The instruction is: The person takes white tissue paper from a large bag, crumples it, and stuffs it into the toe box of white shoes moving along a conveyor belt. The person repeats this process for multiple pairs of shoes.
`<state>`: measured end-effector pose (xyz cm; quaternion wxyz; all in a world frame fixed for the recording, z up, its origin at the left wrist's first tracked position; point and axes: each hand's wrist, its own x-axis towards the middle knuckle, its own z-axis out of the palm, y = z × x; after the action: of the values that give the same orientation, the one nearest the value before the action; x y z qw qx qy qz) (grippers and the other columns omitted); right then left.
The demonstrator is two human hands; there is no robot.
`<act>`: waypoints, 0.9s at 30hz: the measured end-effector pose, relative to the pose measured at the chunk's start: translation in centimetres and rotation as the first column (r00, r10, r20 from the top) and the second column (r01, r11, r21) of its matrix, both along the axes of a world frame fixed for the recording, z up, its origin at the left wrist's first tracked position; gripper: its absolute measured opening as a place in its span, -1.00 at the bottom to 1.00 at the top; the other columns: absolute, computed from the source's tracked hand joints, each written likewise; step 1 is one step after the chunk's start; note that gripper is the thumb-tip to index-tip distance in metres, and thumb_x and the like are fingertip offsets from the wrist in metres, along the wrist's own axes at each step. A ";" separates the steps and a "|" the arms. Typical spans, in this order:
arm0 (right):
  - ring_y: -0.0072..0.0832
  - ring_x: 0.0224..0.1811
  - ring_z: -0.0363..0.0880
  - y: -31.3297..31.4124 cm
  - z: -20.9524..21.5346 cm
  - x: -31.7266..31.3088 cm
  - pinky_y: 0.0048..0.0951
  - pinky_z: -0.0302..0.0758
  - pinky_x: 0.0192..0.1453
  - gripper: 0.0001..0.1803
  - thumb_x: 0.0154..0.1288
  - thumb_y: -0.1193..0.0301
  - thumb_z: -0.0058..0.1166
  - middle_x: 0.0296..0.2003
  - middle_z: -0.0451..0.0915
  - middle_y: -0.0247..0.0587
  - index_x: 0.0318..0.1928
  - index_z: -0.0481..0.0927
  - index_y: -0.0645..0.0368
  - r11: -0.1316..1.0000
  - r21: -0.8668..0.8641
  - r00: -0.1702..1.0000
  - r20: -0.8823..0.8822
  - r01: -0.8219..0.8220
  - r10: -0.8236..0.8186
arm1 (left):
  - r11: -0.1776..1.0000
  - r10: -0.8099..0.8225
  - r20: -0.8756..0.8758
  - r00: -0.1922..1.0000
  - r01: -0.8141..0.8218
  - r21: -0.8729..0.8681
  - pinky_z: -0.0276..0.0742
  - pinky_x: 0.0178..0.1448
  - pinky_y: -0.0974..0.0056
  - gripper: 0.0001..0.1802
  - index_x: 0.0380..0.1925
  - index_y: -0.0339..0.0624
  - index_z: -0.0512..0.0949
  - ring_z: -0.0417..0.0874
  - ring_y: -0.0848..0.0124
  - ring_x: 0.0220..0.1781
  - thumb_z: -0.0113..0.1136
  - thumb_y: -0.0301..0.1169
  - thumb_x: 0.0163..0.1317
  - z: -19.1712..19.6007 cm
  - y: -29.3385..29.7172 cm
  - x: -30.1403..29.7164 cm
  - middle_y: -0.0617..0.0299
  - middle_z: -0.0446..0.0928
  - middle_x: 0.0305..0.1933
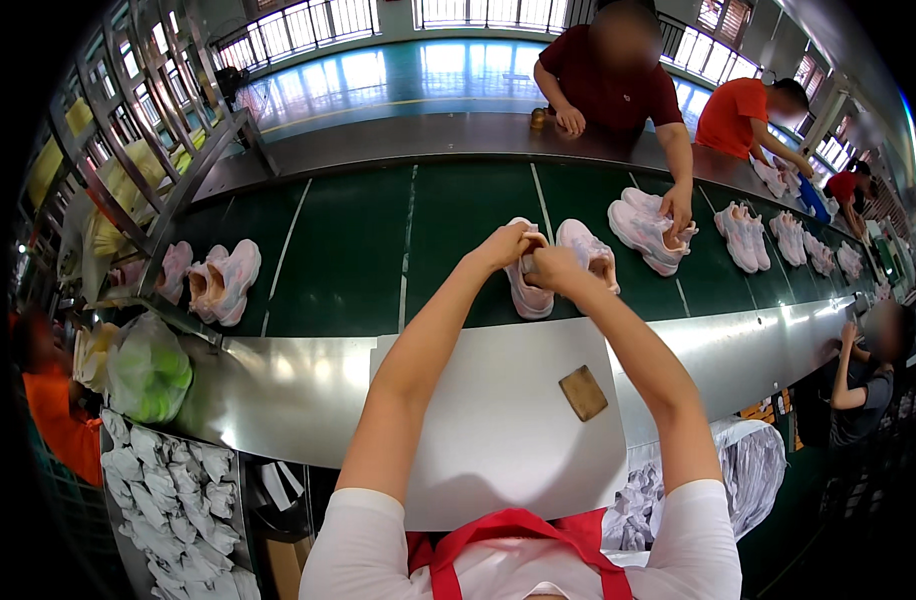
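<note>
A pale pink-and-white sneaker (530,303) rests on the green conveyor belt (358,240) in front of me, its toe towards me. My left hand (504,246) is closed on the far end of the sneaker, around its collar. At the opening, my right hand (555,268) has its fingers curled against the upper; the fingertips are partly hidden. The matching sneaker (578,240) stands just to the right, close to my right hand and partly covered by it.
A white board (478,410) on the near metal ledge carries a brown block (583,393). More sneakers (228,280) sit at left, others (743,238) at right. Across the belt, a person's hand (676,205) touches another pair (643,230). White paper-like bundles (168,490) fill a container lower left.
</note>
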<state>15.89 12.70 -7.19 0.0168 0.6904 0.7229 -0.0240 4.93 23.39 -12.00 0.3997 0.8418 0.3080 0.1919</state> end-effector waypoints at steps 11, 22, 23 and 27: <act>0.02 -0.19 0.56 1.5 -7.0 6.6 -0.14 0.49 -0.11 -0.45 -0.03 0.30 0.25 -0.17 0.52 0.02 0.02 0.42 0.12 0.947 0.301 0.967 -0.188 -0.109 0.171 | 0.975 0.141 0.043 0.989 -0.147 0.165 0.52 -0.03 0.06 -0.61 -0.31 -0.21 0.50 0.59 0.00 -0.06 0.35 -0.47 -0.24 -0.7 -3.9 2.8 -0.04 0.58 -0.23; -0.02 -0.26 0.57 -1.9 -3.2 3.3 -0.13 0.47 -0.25 -0.60 0.16 0.35 0.12 -0.25 0.56 -0.08 0.03 0.42 0.11 0.869 0.495 0.948 -0.273 -0.008 0.164 | 0.748 0.543 0.150 0.826 -0.557 0.360 0.57 -0.14 0.15 -0.86 -0.37 -0.09 0.53 0.56 0.22 -0.06 0.18 -0.41 0.02 -2.8 -4.4 6.7 0.14 0.57 -0.27; -0.05 -0.26 0.57 -4.1 -1.7 2.3 -0.15 0.48 -0.26 -0.54 0.14 0.35 0.15 -0.26 0.57 -0.12 0.07 0.42 0.10 0.827 0.555 0.935 -0.238 -0.091 0.263 | 0.765 0.536 0.128 0.834 -0.544 0.344 0.57 -0.13 0.14 -0.84 -0.35 -0.09 0.53 0.56 0.21 -0.05 0.19 -0.42 0.00 -2.9 -4.2 6.7 0.13 0.57 -0.26; -0.25 -0.19 0.55 -16.4 4.0 -2.3 -0.27 0.49 -0.16 -0.44 0.17 0.18 0.18 -0.23 0.56 -0.17 0.13 0.44 0.18 0.927 0.164 0.879 -0.409 0.336 -0.246 | 0.882 0.432 0.011 0.902 -0.425 0.205 0.54 -0.02 0.06 -0.65 -0.25 -0.09 0.52 0.56 0.09 0.02 0.33 -0.38 -0.12 -2.5 -2.7 5.5 0.04 0.57 -0.17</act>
<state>13.58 -3.75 -3.18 -0.2077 0.7711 0.5972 -0.0759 10.39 20.67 -14.47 0.2544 0.7922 0.4724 0.2909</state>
